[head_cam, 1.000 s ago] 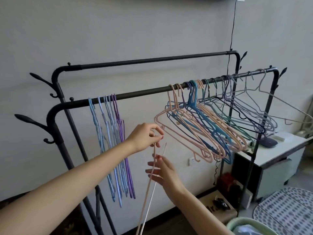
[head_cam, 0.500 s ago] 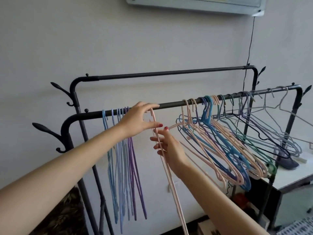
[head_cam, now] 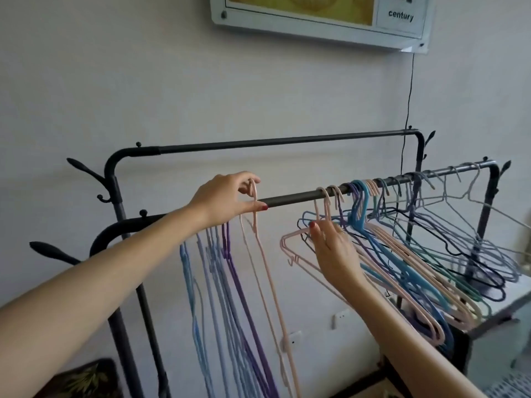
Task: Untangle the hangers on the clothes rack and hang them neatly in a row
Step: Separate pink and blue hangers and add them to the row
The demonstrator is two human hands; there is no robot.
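Observation:
A black clothes rack has a front rail (head_cam: pixel 298 196) and a higher back rail. My left hand (head_cam: pixel 227 201) pinches the hook of a pale pink hanger (head_cam: pixel 265 262) at the front rail, right beside a neat row of blue and purple hangers (head_cam: pixel 218 282). My right hand (head_cam: pixel 334 251) reaches into the tangled bunch of pink, blue, green and grey hangers (head_cam: pixel 416 262) on the rail's right half, its fingers on a pink hanger there (head_cam: pixel 296 235). Whether those fingers curl round it is hidden.
The rack's back rail (head_cam: pixel 273 141) runs close to the wall. Leaf-shaped pegs (head_cam: pixel 51 251) stick out at the rack's left end. A framed board (head_cam: pixel 319 21) hangs above with a cord running down. A white cabinet (head_cam: pixel 500 326) stands low on the right.
My left hand raised the pink hanger and brought its hook onto the front rail beside the sorted row. My right hand let go of it and moved right into the tangled bunch.

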